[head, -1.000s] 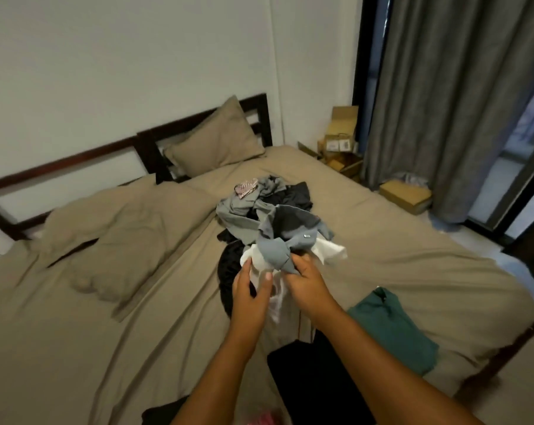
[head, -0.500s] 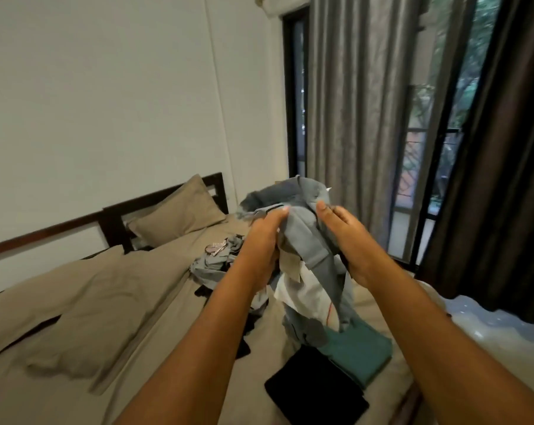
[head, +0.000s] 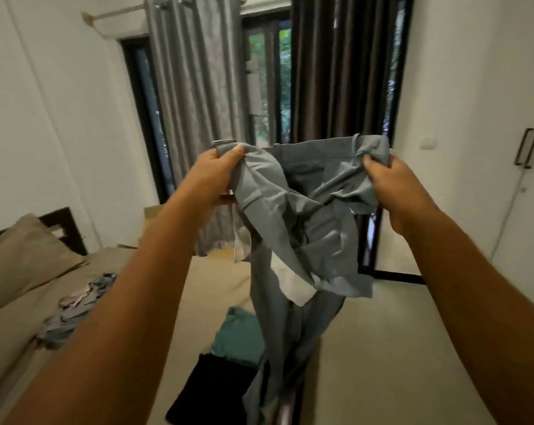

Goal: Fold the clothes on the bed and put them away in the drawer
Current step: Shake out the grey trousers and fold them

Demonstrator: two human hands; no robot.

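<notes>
A pair of grey trousers (head: 293,216) hangs in the air in front of me, held up by the waistband, with a white pocket lining showing. My left hand (head: 212,176) grips the waistband's left end and my right hand (head: 391,187) grips its right end. The legs dangle down over the bed (head: 198,296). On the bed below lie a folded teal garment (head: 238,335) and a folded black garment (head: 210,391). A heap of grey clothes (head: 72,314) lies at the left, partly behind my left forearm.
A tan pillow (head: 23,256) leans on the dark headboard (head: 63,225) at the left. Grey and dark curtains (head: 198,118) hang before the window doors. White wardrobe doors with dark handles (head: 529,148) stand at the right. Bare floor lies right of the bed.
Both hands have lifted the grey trousers higher and spread apart along the waistband, opening the garment out. My view has swung right, towards the window and wardrobe.
</notes>
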